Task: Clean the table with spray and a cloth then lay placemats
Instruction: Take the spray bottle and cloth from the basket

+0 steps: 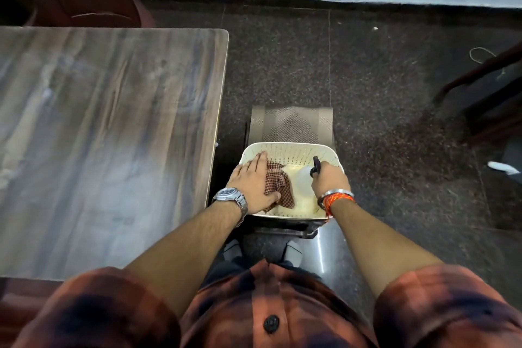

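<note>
Cloth (278, 184), the red-and-white checked one, lies crumpled in the left half of the cream perforated basket (293, 150), its long axis running roughly from the far left down toward the near middle. Left hand (252, 183) is right on top of it, fingers spread flat over the fabric and thumb tucked at its near edge, pressing or gathering it; whether it has truly closed on the cloth, I cannot tell. Over on the right side of the basket, the right hand (329, 178) is wrapped tight around the neck of the spray bottle (305, 175), black trigger head pointing away from the person, pale body lying toward the cloth. The basket sits on a seat just beside the bench's right edge. Bench (107, 135), a wood-grain top, stretches away on the left with nothing on it
</note>
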